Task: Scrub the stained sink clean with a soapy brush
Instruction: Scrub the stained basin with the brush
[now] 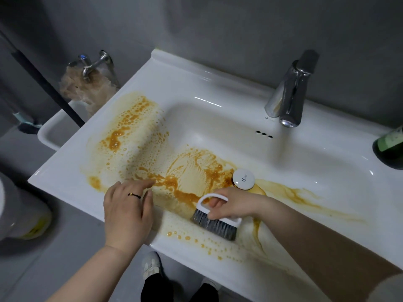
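1. A white sink (pixel 178 79) fills the middle of the view. A chrome tap (pixel 290 92) stands on its far right rim, and three small overflow holes (pixel 264 134) are seen in the basin wall below it.
2. A dark green bottle (pixel 390 147) is cut off by the right edge of the view. A wall tap (pixel 91 64) with a pale mesh puff (pixel 87 88) hung under it is set to the far left, beyond a dark slanting bar (pixel 48 86).
3. An orange-brown stain (pixel 130 136), foamy in places, is spread over the left rim, down into the basin and along the near rim to the right.
4. A round white plug (pixel 243 179) sits in the basin, just beyond the right hand and partly hidden by it.
5. The brush (pixel 216 221) is gripped by the right hand (pixel 231 203): the fingers are curled through its white loop handle, and the grey bristles are pressed on the near rim, in the stain.
6. The left hand (pixel 126 212) is held open over the near left rim, with its fingers relaxed and a little spread (whether the fingertips touch the sink cannot be told). A dark ring (pixel 134 195) is worn on one finger.
7. Counted: two hands, one brush, two taps, one plug, one bottle, three holes, one ring.
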Demonstrator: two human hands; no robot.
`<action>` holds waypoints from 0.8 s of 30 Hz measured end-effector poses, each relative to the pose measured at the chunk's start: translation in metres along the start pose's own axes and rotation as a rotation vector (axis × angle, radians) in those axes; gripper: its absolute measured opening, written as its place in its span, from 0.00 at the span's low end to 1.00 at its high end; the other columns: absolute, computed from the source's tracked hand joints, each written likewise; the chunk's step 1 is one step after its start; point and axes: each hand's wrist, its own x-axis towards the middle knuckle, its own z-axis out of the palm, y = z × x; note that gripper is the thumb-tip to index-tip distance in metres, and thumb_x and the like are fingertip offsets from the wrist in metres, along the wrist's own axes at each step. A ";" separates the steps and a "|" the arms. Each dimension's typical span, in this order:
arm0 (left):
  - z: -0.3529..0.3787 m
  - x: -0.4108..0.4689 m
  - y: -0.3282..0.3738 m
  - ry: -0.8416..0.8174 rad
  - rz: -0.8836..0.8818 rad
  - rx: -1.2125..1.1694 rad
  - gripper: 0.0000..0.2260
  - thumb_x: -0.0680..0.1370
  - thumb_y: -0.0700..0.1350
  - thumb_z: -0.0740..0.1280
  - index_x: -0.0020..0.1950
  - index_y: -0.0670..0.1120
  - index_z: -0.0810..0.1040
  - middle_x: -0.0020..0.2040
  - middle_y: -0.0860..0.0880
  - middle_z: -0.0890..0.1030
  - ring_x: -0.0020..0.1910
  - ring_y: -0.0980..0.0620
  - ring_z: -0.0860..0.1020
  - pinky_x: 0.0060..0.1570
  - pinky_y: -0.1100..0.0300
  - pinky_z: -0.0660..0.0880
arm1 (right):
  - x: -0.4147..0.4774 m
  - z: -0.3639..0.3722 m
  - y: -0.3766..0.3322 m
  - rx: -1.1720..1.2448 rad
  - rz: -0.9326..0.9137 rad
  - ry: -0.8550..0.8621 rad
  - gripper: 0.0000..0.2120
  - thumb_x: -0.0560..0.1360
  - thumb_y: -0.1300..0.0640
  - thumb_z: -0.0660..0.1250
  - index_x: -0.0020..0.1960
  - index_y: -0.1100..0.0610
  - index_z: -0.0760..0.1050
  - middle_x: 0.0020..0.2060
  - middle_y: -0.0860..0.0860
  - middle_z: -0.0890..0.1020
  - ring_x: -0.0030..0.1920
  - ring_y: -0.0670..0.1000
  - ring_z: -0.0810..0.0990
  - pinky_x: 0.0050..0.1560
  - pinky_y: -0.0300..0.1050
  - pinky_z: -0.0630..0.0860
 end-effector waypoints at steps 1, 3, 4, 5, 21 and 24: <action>0.002 -0.004 0.008 -0.001 0.040 -0.017 0.16 0.74 0.47 0.54 0.45 0.43 0.80 0.41 0.46 0.82 0.46 0.49 0.73 0.54 0.54 0.61 | 0.002 0.001 0.004 -0.013 0.014 0.019 0.14 0.71 0.51 0.71 0.53 0.55 0.73 0.46 0.48 0.76 0.52 0.52 0.76 0.52 0.45 0.72; 0.007 -0.013 0.027 -0.016 0.132 -0.055 0.15 0.73 0.46 0.55 0.44 0.43 0.81 0.40 0.47 0.82 0.45 0.52 0.70 0.52 0.56 0.61 | 0.004 0.000 0.009 -0.056 0.057 0.044 0.13 0.72 0.51 0.70 0.52 0.54 0.71 0.46 0.48 0.74 0.51 0.51 0.75 0.50 0.43 0.70; 0.011 -0.018 0.035 -0.032 0.182 -0.069 0.14 0.73 0.45 0.56 0.43 0.44 0.81 0.40 0.48 0.82 0.45 0.53 0.70 0.52 0.56 0.62 | 0.003 -0.002 0.009 -0.079 0.061 0.044 0.12 0.72 0.50 0.70 0.51 0.53 0.70 0.45 0.46 0.74 0.50 0.50 0.74 0.50 0.42 0.69; 0.016 -0.023 0.042 -0.052 0.229 -0.079 0.13 0.73 0.45 0.57 0.43 0.44 0.81 0.40 0.49 0.81 0.45 0.53 0.71 0.52 0.56 0.63 | -0.001 -0.003 0.010 -0.086 0.052 0.030 0.12 0.72 0.50 0.70 0.51 0.52 0.70 0.44 0.44 0.74 0.50 0.49 0.74 0.51 0.42 0.70; 0.035 -0.038 0.061 -0.028 0.302 0.000 0.14 0.73 0.45 0.56 0.40 0.43 0.81 0.37 0.49 0.81 0.44 0.53 0.69 0.50 0.59 0.63 | -0.018 -0.004 0.047 -0.085 0.053 0.080 0.13 0.71 0.51 0.70 0.50 0.52 0.69 0.43 0.45 0.72 0.48 0.48 0.72 0.49 0.41 0.68; 0.037 -0.038 0.060 -0.041 0.296 0.002 0.14 0.73 0.45 0.56 0.40 0.43 0.81 0.38 0.48 0.82 0.44 0.52 0.69 0.50 0.59 0.63 | -0.014 -0.004 0.049 -0.127 0.081 0.145 0.13 0.71 0.50 0.70 0.46 0.52 0.67 0.44 0.48 0.71 0.47 0.49 0.71 0.45 0.41 0.67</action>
